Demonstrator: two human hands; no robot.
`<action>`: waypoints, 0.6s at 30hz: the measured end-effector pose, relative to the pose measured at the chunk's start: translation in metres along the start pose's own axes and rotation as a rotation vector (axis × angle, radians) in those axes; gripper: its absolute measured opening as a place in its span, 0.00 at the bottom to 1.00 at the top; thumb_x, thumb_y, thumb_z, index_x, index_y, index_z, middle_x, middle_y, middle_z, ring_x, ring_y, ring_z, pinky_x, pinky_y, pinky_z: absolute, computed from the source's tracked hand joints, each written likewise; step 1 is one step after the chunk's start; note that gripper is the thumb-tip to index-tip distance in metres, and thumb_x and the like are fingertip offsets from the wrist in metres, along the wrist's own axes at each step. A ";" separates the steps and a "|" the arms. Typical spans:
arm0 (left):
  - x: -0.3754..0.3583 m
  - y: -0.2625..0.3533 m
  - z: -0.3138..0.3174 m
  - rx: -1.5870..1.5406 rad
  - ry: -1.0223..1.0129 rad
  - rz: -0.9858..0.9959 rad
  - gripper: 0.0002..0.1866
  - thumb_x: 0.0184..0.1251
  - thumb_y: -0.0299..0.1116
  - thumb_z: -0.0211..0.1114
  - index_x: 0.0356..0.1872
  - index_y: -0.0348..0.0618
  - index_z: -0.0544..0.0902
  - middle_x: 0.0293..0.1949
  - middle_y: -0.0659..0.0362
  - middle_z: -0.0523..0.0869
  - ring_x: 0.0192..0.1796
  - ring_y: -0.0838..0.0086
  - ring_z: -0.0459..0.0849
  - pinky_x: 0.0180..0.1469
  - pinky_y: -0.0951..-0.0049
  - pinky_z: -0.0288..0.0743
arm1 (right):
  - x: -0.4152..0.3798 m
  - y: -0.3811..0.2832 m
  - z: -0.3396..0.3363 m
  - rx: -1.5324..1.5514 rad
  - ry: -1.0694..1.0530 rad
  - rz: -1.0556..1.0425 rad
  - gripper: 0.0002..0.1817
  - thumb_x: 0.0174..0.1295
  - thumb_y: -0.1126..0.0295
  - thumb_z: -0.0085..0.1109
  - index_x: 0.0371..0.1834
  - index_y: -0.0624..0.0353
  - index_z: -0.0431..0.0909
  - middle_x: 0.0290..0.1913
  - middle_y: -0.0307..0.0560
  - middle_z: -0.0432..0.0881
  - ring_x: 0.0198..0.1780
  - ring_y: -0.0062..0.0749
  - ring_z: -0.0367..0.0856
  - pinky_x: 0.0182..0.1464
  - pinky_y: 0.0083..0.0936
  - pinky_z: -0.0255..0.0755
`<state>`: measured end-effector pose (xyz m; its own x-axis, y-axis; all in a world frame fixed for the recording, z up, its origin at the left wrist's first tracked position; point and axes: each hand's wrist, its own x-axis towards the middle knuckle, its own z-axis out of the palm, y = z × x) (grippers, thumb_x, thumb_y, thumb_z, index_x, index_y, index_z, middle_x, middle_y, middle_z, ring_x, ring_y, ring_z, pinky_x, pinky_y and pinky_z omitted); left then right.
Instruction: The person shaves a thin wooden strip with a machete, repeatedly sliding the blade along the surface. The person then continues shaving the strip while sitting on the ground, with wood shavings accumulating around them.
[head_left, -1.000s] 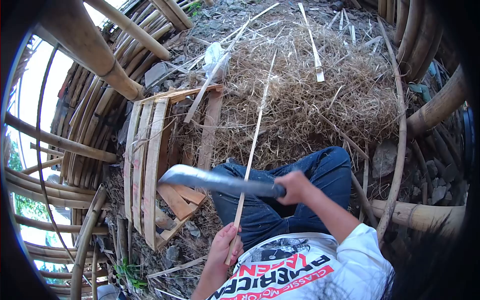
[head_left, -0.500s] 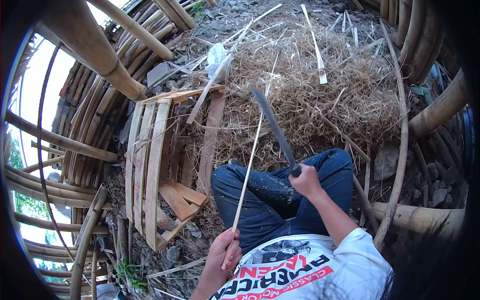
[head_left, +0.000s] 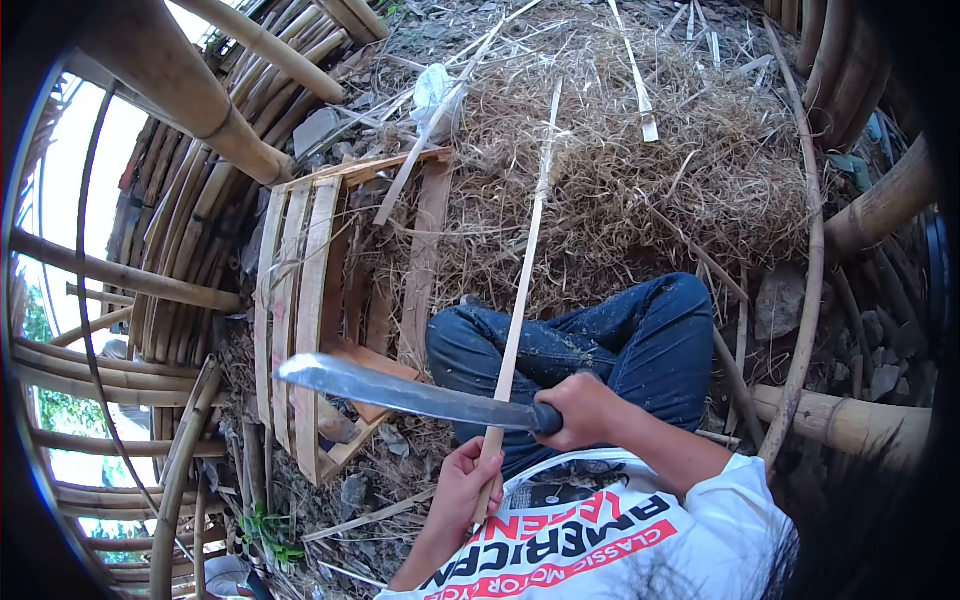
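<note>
My left hand point(head_left: 472, 482) is closed round the lower end of a long, pale bamboo strip point(head_left: 527, 275), which slants up and away over my crossed legs. In my right hand point(head_left: 577, 410) is the dark handle of a machete point(head_left: 410, 392). Its long grey blade points left and lies across the strip, just above my left hand's fingers. Beyond my legs, the strip's far end reaches over a heap of fine shavings point(head_left: 620, 190).
A slatted wooden crate point(head_left: 322, 240) stands left of my legs. Behind it are a white plastic bag point(head_left: 433, 98) and loose strips. Thick bamboo poles point(head_left: 215, 110) rise at the left, with another pole point(head_left: 845, 428) low at the right.
The machete has come down and swung left from pointing forward, so its blade now crosses the bamboo strip. The strip has turned, showing its broader face.
</note>
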<state>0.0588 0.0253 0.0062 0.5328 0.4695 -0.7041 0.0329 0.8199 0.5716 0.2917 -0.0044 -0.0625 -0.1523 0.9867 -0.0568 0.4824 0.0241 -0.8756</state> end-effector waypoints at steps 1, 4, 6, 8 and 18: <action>0.001 0.000 0.002 0.166 0.074 0.033 0.08 0.73 0.33 0.60 0.43 0.39 0.74 0.15 0.61 0.76 0.13 0.80 0.73 0.14 0.83 0.66 | 0.000 0.005 -0.001 -0.048 -0.043 0.003 0.14 0.42 0.57 0.69 0.27 0.54 0.83 0.25 0.54 0.83 0.31 0.51 0.84 0.38 0.41 0.79; -0.001 0.001 -0.003 0.372 0.159 0.060 0.09 0.70 0.30 0.63 0.43 0.38 0.75 0.17 0.62 0.79 0.14 0.83 0.76 0.15 0.85 0.69 | 0.003 0.033 -0.007 -0.121 -0.037 0.133 0.14 0.42 0.56 0.69 0.25 0.54 0.83 0.25 0.54 0.84 0.33 0.51 0.85 0.39 0.41 0.79; -0.004 -0.001 -0.009 0.407 0.154 0.075 0.08 0.71 0.31 0.63 0.43 0.38 0.75 0.17 0.63 0.79 0.13 0.83 0.75 0.15 0.84 0.69 | 0.002 0.054 -0.015 -0.054 0.082 0.211 0.13 0.43 0.58 0.68 0.26 0.56 0.84 0.25 0.54 0.84 0.33 0.50 0.85 0.39 0.40 0.79; -0.004 -0.006 -0.008 0.397 0.131 0.086 0.09 0.71 0.32 0.62 0.43 0.39 0.74 0.17 0.63 0.79 0.13 0.83 0.75 0.15 0.85 0.69 | 0.005 0.085 -0.020 0.085 0.168 0.377 0.13 0.44 0.62 0.67 0.26 0.61 0.83 0.24 0.55 0.83 0.31 0.49 0.85 0.36 0.38 0.78; 0.002 -0.002 0.004 0.454 0.112 0.046 0.11 0.73 0.34 0.61 0.46 0.39 0.73 0.17 0.63 0.79 0.15 0.83 0.76 0.17 0.84 0.68 | 0.003 0.027 -0.017 0.076 -0.103 0.205 0.12 0.43 0.62 0.66 0.27 0.58 0.84 0.26 0.55 0.84 0.31 0.48 0.85 0.38 0.37 0.77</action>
<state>0.0635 0.0230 0.0050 0.4483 0.5548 -0.7009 0.3915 0.5831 0.7119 0.3191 0.0021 -0.0783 -0.1474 0.9480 -0.2820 0.4467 -0.1906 -0.8742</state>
